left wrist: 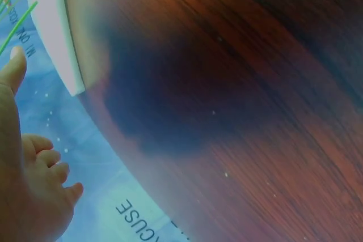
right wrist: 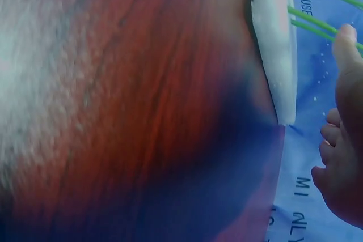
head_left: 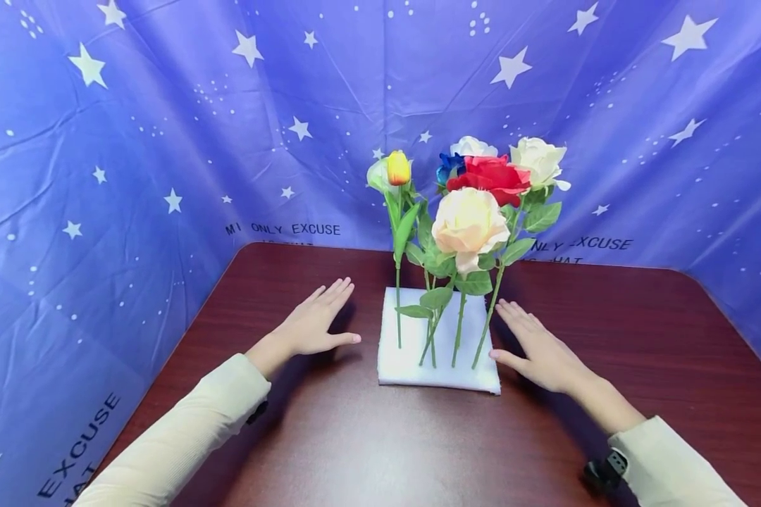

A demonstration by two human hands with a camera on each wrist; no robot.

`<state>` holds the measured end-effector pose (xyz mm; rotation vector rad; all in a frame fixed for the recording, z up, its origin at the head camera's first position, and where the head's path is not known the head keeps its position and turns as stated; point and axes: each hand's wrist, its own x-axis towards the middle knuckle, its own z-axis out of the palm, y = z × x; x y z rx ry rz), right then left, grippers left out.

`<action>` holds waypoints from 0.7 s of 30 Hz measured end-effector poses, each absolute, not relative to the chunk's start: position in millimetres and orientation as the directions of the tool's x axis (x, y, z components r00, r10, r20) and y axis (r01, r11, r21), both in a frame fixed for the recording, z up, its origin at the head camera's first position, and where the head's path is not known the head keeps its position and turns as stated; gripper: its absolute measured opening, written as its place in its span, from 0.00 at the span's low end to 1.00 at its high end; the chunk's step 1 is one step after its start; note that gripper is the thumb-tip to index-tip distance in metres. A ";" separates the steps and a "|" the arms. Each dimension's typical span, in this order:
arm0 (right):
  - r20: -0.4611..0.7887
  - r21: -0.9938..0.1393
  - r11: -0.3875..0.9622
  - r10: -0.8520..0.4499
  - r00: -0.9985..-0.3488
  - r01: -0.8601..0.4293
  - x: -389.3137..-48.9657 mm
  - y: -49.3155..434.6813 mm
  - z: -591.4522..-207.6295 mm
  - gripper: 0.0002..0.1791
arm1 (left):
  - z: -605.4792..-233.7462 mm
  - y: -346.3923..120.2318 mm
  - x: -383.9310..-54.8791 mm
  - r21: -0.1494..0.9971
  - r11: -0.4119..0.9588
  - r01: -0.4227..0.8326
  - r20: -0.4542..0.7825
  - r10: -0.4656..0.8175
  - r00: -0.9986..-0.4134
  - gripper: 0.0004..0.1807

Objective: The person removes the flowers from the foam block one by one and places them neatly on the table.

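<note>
At the left of the dark reddish-brown surface, a pale sleeve reaches in, a black device partly visible beneath its cuff; from it extends the left hand, released and holding nothing, its fingers straight and pointing away from the person, its thumb spread toward the middle; a gap separates it from the white foam block, which lies flat on the surface between the two hands.

Several flowers stand in the block on green stems; leftmost is a yellow-and-orange tulip, upright, with a pale bloom partly behind it; next come a dark blue flower, mostly hidden, and a large peach rose in front; a white bloom shows behind a red rose; a cream rose is farthest right, above a stem that leans rightward.

Just beside the block's right edge is the right hand, likewise released, fingers extended and thumb apart; whether its thumb touches the block, one cannot tell; behind everything hangs a blue curtain with white stars and black lettering.
</note>
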<state>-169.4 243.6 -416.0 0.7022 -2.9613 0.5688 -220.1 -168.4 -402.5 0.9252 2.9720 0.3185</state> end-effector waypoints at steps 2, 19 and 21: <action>0.121 -0.342 0.823 -0.440 -0.890 -0.454 -169.2 240.0 -418.5 0.47 | -403.2 -165.6 -219.1 0.214 0.792 0.571 0.035 0.578 -0.815 0.53; 0.214 -0.288 0.749 -0.556 -0.803 -0.596 -166.6 226.6 -433.4 0.49 | -412.9 -132.2 -215.8 0.217 0.720 0.659 -0.061 0.684 -0.727 0.55; 0.228 -0.294 0.737 -0.564 -0.793 -0.609 -167.6 225.4 -434.9 0.48 | -414.2 -127.7 -215.5 0.216 0.707 0.673 -0.065 0.698 -0.713 0.55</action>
